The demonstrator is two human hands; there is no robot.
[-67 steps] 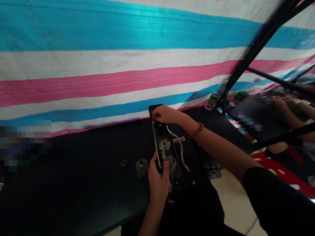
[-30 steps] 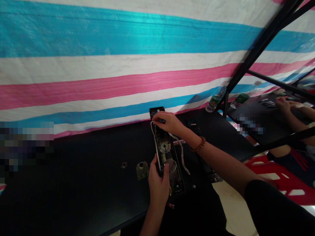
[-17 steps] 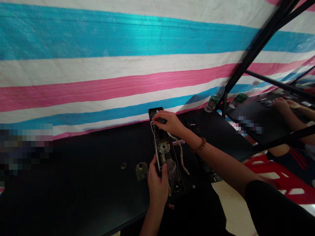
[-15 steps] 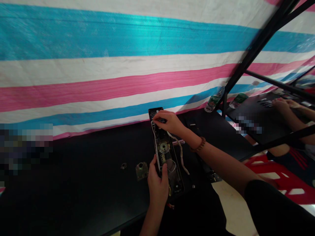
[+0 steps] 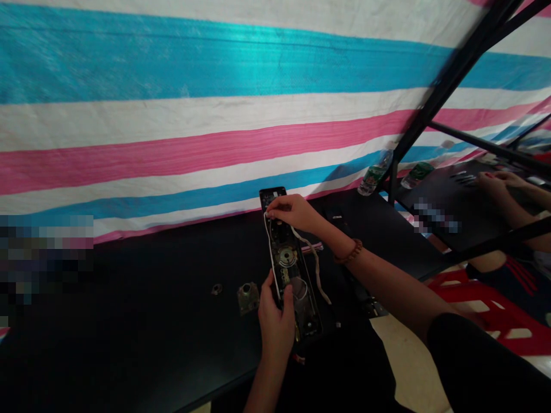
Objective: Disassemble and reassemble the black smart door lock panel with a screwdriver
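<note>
A long black device housing point(image 5: 310, 304), looking like the inside of a door lock, lies with its inner parts showing. My left hand point(image 5: 276, 312) grips its lower left side, thumb over the edge. At the upper end my right hand point(image 5: 290, 211) pinches a thin white cable point(image 5: 270, 238) that runs down along the left edge. A round metal part point(image 5: 287, 257) sits mid-housing. From the right side a thicker wrapped cable point(image 5: 317, 269) trails onto the table. Left of the housing lie a squarish metal plate point(image 5: 248, 298) and a small metal piece point(image 5: 216, 289).
The black table point(image 5: 129, 321) meets a striped tarp point(image 5: 193, 137). A water bottle point(image 5: 371, 179) stands by a black metal frame point(image 5: 430, 115). More dark parts point(image 5: 370, 304) lie right of the housing. Another person's hands point(image 5: 495, 180) are at a further table, near a red stool point(image 5: 486, 304).
My right hand has shifted slightly left and down with the white cable, which now lies straighter along the housing's left edge. My left hand keeps its place.
</note>
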